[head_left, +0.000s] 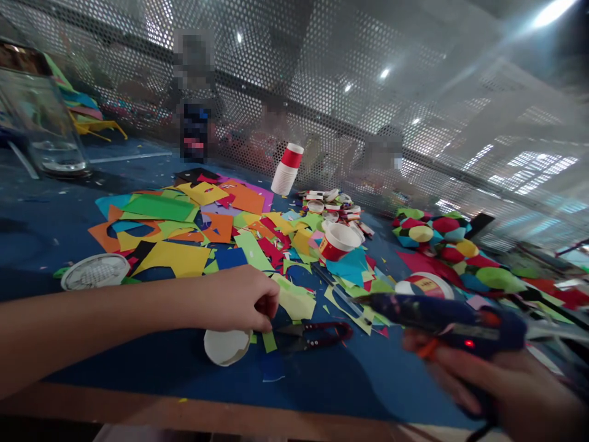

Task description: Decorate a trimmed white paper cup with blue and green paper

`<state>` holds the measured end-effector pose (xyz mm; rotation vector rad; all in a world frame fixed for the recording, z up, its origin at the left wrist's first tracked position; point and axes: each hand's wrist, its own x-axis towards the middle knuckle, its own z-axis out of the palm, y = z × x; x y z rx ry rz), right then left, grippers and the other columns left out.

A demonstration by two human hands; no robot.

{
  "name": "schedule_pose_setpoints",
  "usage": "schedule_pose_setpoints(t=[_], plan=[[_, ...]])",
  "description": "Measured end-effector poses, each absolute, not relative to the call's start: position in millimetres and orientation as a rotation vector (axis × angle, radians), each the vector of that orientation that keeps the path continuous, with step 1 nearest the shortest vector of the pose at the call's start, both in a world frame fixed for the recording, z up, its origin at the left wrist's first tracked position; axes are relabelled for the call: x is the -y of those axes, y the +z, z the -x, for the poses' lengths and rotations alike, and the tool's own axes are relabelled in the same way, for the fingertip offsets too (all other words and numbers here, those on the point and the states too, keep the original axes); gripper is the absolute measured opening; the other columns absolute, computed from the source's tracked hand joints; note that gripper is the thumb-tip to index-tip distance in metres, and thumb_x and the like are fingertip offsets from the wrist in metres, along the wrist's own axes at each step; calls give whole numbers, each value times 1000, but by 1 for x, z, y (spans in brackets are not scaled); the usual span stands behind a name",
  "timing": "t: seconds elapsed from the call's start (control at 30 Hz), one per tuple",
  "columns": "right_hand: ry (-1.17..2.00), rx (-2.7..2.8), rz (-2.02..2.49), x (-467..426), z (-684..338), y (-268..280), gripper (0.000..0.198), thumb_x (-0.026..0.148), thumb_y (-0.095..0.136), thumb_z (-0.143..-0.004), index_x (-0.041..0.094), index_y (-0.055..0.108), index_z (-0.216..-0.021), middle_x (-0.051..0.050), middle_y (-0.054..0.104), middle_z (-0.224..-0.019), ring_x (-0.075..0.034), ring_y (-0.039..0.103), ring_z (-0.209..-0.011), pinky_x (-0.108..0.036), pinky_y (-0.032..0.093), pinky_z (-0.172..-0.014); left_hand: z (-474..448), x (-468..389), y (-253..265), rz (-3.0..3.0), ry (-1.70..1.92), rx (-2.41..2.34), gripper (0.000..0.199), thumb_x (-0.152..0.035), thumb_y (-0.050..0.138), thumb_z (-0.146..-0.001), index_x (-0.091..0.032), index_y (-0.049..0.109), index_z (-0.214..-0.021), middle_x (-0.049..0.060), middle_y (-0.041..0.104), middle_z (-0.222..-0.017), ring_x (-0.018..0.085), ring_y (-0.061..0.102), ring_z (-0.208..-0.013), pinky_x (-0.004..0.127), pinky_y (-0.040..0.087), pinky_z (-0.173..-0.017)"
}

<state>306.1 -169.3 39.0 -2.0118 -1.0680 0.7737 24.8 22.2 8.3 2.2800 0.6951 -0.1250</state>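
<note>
My right hand (478,374) is wrapped round the handle of a dark blue hot glue gun (442,316). A red light glows on its side, and its nozzle points left over the table. My left hand (253,299) is closed, thumb and fingers curled together low over the table; what they pinch, if anything, is hidden. Just below it lies a white paper disc (227,347) with an uneven edge, partly covered by the hand. A small green paper strip (269,341) is by the left fingertips. Thread snips (322,334) with dark red handles lie between my hands.
Coloured paper scraps (175,258) spread across the blue table (317,383). Beyond are a paper cup (338,240), a cup stack (288,170) and colourful paper-covered pieces (444,236). A glass jar (57,123) stands far left; a round white lid (96,272) lies left.
</note>
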Motion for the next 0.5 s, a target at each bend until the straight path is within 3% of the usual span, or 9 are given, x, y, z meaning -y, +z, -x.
schedule_pose_setpoints(t=[0.07,0.13,0.27,0.5], plan=[[995,980,2002,165,-272,28,36,53,87,-63,20,78,-73,5,48,-43,-8,40,-39,-25,36,-45,-24,-23,7,-2270,-124,-692,7,-21,76,-81,-21,69,-81,-3,67,-74,15,62,-70,23,39,-57],[1178,970,2011,161,-250,20,32,45,85,-61,17,76,-73,1,64,-60,-4,41,-40,-22,34,-44,-24,-24,6,-2259,-127,-680,8,-21,76,-81,-21,68,-81,-4,65,-73,14,61,-68,23,39,-56],[1376,1008,2013,156,-237,7,30,42,81,-61,17,70,-74,5,59,-60,-4,41,-41,-19,34,-44,-24,-26,5,-2240,-135,-662,9,-20,77,-80,-20,68,-81,-5,64,-72,13,60,-67,22,39,-57],[1295,956,2149,159,-241,-2,35,48,82,-60,20,66,-73,6,52,-45,-6,39,-41,-22,34,-47,-24,-30,5,-2193,-156,-645,9,-22,76,-81,-21,69,-85,-5,65,-71,13,61,-66,22,40,-57]])
